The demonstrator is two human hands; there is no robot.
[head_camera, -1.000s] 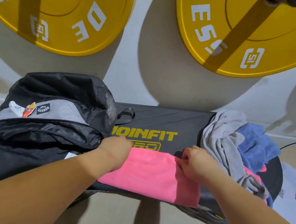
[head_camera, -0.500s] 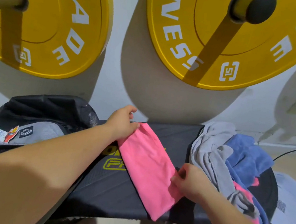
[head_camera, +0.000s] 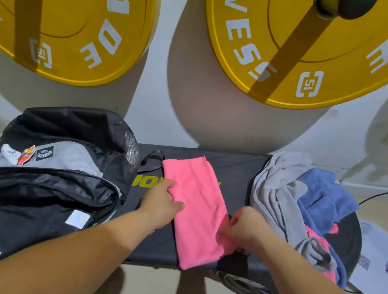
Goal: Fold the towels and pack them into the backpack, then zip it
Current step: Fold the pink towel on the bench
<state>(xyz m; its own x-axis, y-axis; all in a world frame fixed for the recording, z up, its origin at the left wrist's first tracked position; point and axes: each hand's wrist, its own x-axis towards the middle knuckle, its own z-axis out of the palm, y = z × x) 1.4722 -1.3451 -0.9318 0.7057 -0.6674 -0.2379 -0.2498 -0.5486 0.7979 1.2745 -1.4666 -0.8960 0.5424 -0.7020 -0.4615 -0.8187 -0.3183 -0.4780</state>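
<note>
1. Right hand [head_camera: 245, 228] pinches the right edge of the pink towel [head_camera: 197, 208] near its close end, fingers curled shut on the cloth.
2. Left hand [head_camera: 163, 204] lies on the towel's left edge, fingers mostly flat, thumb tucked at the hem; pressing rather than gripping.
3. Pink towel is folded into a long strip, lying at a slant across the black desk [head_camera: 235, 168], near end hanging just over the front edge.
4. Backpack [head_camera: 45, 175] sits left of the towel, main zip open.
5. Heap of unfolded towels [head_camera: 304, 208], grey, blue and pink, right.
6. Two yellow weight plates [head_camera: 290, 48] on the wall behind.
</note>
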